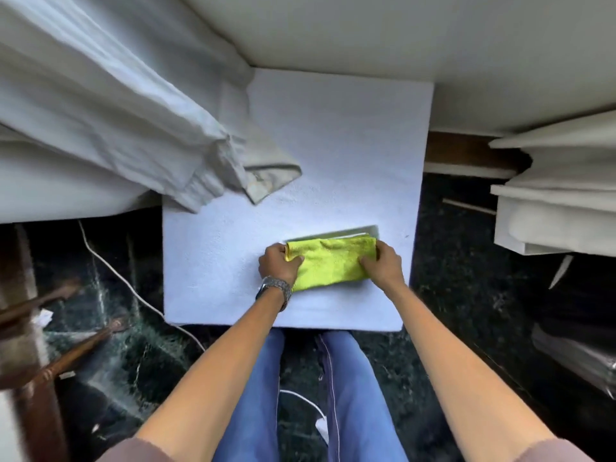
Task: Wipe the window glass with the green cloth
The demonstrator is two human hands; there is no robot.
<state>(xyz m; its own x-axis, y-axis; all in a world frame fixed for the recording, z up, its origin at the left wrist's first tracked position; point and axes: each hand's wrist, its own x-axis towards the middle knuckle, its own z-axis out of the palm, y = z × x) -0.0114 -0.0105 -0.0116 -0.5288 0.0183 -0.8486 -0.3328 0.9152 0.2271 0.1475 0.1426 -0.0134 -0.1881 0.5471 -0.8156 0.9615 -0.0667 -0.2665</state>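
A yellow-green cloth (328, 261), folded into a rectangle, lies on a white table (333, 145) near its front edge. My left hand (278, 263), with a metal watch on its wrist, grips the cloth's left end. On the cloth's right end sits my right hand (383, 265), thumb on top and fingers curled around the edge. A thin white and green flat object (363, 231) peeks out from under the cloth's far side. No window glass is in view.
White curtains (110, 105) hang over the table's left corner, and more folded curtain (560, 195) hangs at the right. A pale wall (366, 31) backs the table. Dark marble floor, a white cable (110, 265) and wooden furniture legs (66, 358) lie at the left.
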